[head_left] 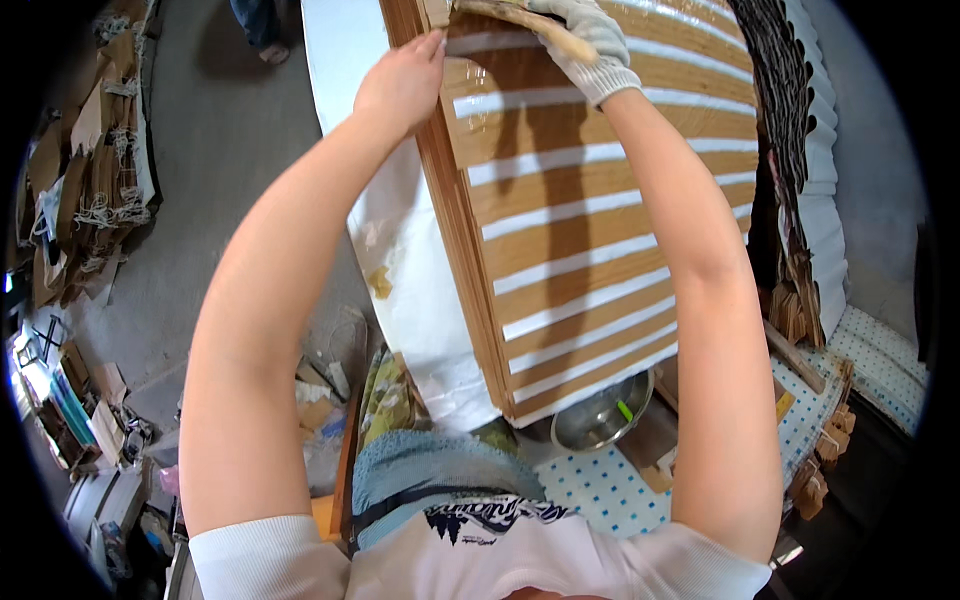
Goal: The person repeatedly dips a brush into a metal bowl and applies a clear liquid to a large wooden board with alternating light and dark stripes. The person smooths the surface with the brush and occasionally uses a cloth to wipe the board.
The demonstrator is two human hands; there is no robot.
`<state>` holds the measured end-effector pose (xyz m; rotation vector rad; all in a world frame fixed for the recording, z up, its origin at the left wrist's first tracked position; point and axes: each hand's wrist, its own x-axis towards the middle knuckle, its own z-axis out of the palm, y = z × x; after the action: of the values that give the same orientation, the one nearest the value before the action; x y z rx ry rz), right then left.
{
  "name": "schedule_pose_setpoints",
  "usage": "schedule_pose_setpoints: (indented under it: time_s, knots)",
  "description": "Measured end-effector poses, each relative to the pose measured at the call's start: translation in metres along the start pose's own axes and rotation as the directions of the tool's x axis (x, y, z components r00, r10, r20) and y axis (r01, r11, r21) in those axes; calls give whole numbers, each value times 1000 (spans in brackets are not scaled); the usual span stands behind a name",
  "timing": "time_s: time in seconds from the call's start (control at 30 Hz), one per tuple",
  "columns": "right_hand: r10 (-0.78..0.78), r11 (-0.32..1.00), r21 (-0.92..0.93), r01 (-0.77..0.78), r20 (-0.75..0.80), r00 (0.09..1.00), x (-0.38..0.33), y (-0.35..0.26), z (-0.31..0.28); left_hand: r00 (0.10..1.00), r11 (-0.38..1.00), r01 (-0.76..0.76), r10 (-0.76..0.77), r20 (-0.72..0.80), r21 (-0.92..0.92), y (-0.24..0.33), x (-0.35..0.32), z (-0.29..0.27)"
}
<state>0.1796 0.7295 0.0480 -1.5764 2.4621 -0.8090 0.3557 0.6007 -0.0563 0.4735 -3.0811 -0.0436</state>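
My bare left hand (400, 85) is at the left edge of a stack of brown board sheets (462, 230). Its fingers are pressed together on that edge. The broad face of the stack shows brown bands alternating with white stripes, and a glossy, wet-looking patch lies near my hands. In a white knitted glove, my right hand (590, 45) is closed around a tool with a pale, curved wooden handle (555, 35). The tool's working end, near the top of the picture, is too unclear to name. Both forearms reach forward over the stack.
A white sheet (420, 330) lies under the stack. Close to my body stands a metal bowl (600, 420) with a bright green item (625, 410) inside. Cardboard scraps and string (105, 150) are piled far left. Dark layered sheets (785, 120) stand at right. Another person's foot (273, 52) shows at top left.
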Motion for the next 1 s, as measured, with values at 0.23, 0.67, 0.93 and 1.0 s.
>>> schedule_pose_setpoints:
  time_s: [0.23, 0.67, 0.93, 1.0]
  knots:
    - [-316, 939, -60, 339, 241, 918, -210, 64, 14, 973, 997, 33, -49, 224, 74, 8, 14, -1]
    - [-510, 859, 173, 481, 224, 830, -139, 76, -45, 926, 980, 171, -194, 323, 101, 39, 7, -39]
    - [-30, 960, -278, 5, -88, 996, 55, 91, -11, 914, 967, 205, -245, 325, 152, 48, 12, -34]
    - [-161, 984, 65, 164, -56, 985, -3, 124, -20, 934, 979, 167, -194, 300, 113, 57, 18, -40]
